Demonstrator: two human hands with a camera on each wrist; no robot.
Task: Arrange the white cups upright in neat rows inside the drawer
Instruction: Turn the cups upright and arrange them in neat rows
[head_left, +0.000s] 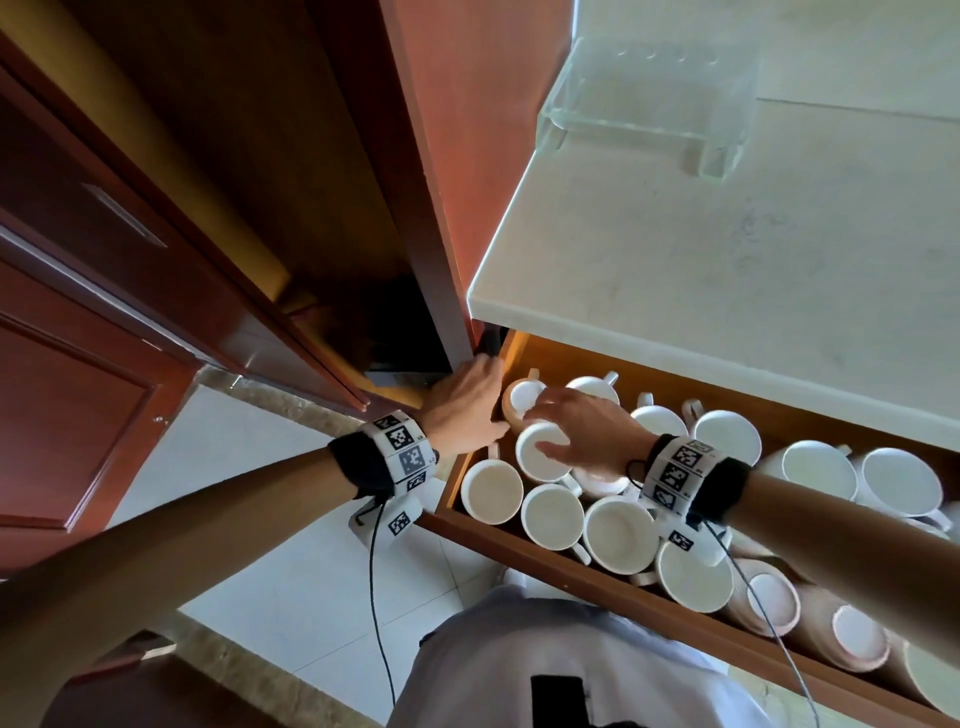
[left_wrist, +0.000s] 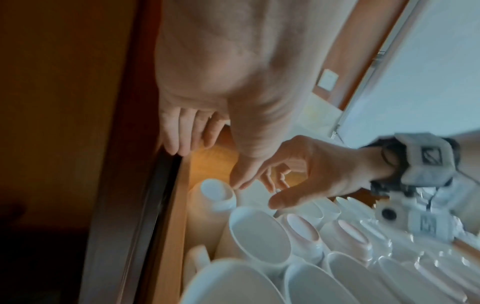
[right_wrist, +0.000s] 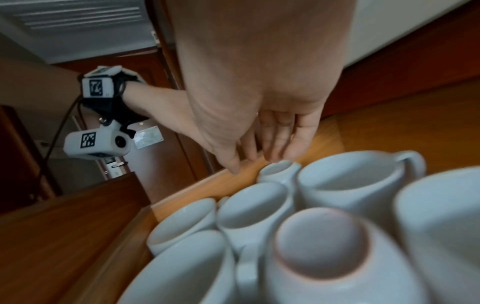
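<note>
Your left hand (head_left: 467, 402) rests straight-fingered on the drawer (head_left: 524, 545) corner; your right hand (head_left: 582, 431) hovers, fingers (left_wrist: 283, 200) spread, over an overturned cup (head_left: 524, 400)

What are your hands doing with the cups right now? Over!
Left hand open, fingers on the drawer corner. Right hand open, reaching over an upside-down cup at the back corner. Several cups lie bottom-up. Packed tight; neighbours crowd it.

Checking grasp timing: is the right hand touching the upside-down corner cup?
Cannot tell. Right wrist view: fingertips of the right hand reach the corner cup, but blur hides any gap.
</note>
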